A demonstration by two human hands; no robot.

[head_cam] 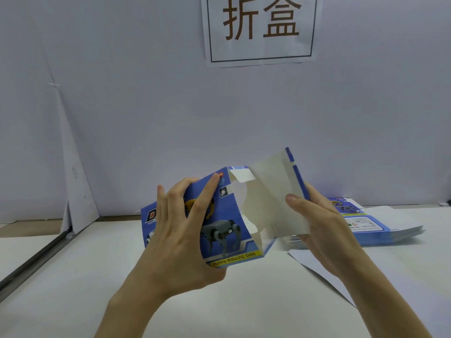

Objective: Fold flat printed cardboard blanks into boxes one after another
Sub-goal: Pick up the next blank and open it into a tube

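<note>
Gripping the printed panel of the half-opened box (220,231) with the left hand (175,237). Pinching its plain flap with the right hand (324,230). Holding it above the table (73,276), near the stack of blanks (380,231).

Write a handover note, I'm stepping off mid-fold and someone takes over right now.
Left hand: grips the printed panel of the blank, held above the table.
Right hand: pinches the opposite panel, thumb on its white inside.
Stack of flat blanks lies on the table, right of the hands.
Done: one blank picked up and partly opened into a sleeve.
Left: square it, close the end flaps, then work through the stack. No finished box in view.
</note>
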